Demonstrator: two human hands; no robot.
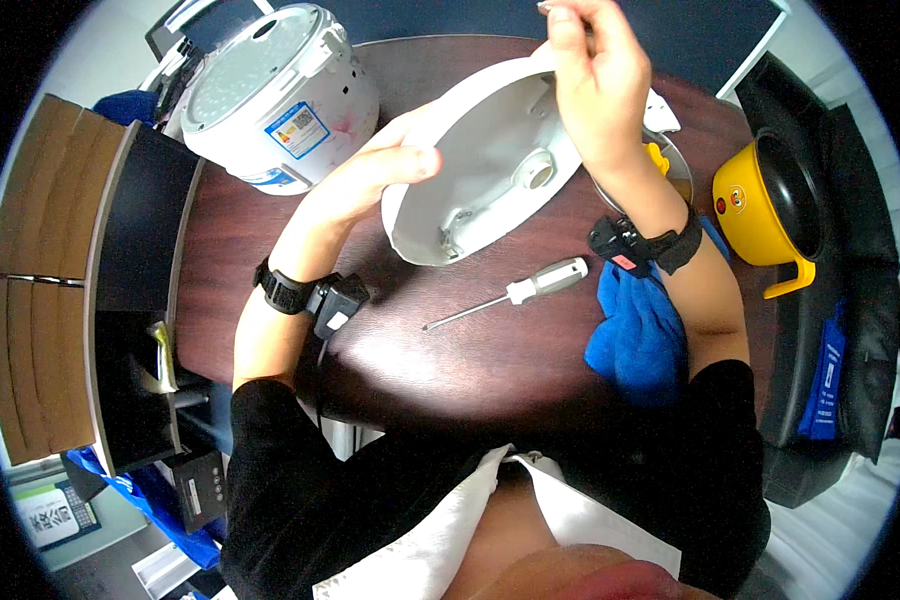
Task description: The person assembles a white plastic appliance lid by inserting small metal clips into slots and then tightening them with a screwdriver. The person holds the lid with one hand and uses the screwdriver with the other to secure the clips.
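Note:
My left hand (380, 170) grips the left rim of a white oval plastic cover (490, 150), its thumb over the edge and its other fingers hidden behind. Tilted above the table, the cover shows its hollow inside, with a short round socket and small fittings. My right hand (605, 85) is raised at the cover's upper right rim with fingers curled together; whatever they pinch is too small to make out. Below the cover, a screwdriver (515, 293) with a grey and white handle lies on the table. A blue cloth (635, 335) lies beside my right forearm.
At the table's far left stands a white rice cooker (280, 100) with a grey lid. A round metal-rimmed vessel (678, 165) is partly hidden behind my right wrist. On the right, a yellow pot (760, 200) rests by a black seat (855, 270). Shelving (140, 230) borders the dark wooden table (240, 270).

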